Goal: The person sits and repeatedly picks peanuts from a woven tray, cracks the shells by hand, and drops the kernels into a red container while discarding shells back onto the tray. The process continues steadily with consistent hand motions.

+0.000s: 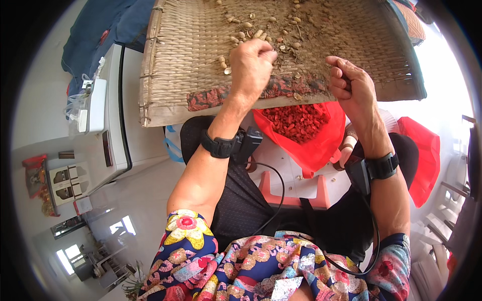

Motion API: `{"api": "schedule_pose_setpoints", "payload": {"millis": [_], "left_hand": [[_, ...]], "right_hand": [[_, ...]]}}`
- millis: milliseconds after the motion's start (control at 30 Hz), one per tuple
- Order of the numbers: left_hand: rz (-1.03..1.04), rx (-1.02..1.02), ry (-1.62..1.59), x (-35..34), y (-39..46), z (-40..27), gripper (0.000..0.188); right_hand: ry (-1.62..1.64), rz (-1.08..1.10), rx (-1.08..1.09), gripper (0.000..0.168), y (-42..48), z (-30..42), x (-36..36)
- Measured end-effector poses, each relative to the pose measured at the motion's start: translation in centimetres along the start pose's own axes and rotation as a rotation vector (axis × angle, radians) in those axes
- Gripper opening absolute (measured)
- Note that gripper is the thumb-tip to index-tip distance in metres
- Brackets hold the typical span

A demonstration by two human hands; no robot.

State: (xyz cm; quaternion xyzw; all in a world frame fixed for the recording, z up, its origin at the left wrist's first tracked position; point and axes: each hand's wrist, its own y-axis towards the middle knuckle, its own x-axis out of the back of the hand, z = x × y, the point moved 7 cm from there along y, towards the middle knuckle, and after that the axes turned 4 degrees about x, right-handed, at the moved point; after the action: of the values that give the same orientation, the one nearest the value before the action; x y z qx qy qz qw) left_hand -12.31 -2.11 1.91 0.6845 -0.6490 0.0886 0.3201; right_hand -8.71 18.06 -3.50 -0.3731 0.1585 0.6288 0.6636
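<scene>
A woven wicker winnowing tray (180,67) with a wooden front edge lies before me, patched with dark floral cloth (211,98). Unshelled peanuts (246,25), empty shell pieces and brown soil-like debris (312,41) are scattered over it. My left hand (251,66) is above the tray beside a small cluster of peanuts, thumb and forefinger pinched; whether anything is between them is hidden. Over the tray's front right part, my right hand (354,84) has curled fingers, with its palm partly shaded, so its contents cannot be made out.
Below the tray's front edge, an open red bag (301,154) holds many peanuts (297,122), tinted red. A pink plastic stool (293,199) is between my legs. Another red bag (420,161) lies at right. A white appliance (116,150) stands left. Cables (282,188) hang from my wrist straps.
</scene>
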Motion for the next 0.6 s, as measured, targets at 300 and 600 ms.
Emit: {"api": "schedule_pose_setpoints", "payload": {"millis": [300, 600], "left_hand": [[-0.097, -0.243, 0.510, -1.6, 6.3, 2.5, 0.025], [0.342, -0.002, 0.770, -3.7, 7.9, 4.2, 0.007]], "right_hand": [[-0.088, 0.041, -0.019, 0.021, -0.4, -0.5, -0.9], [-0.126, 0.073, -0.035, 0.019, -0.5, -0.3, -0.9]]}}
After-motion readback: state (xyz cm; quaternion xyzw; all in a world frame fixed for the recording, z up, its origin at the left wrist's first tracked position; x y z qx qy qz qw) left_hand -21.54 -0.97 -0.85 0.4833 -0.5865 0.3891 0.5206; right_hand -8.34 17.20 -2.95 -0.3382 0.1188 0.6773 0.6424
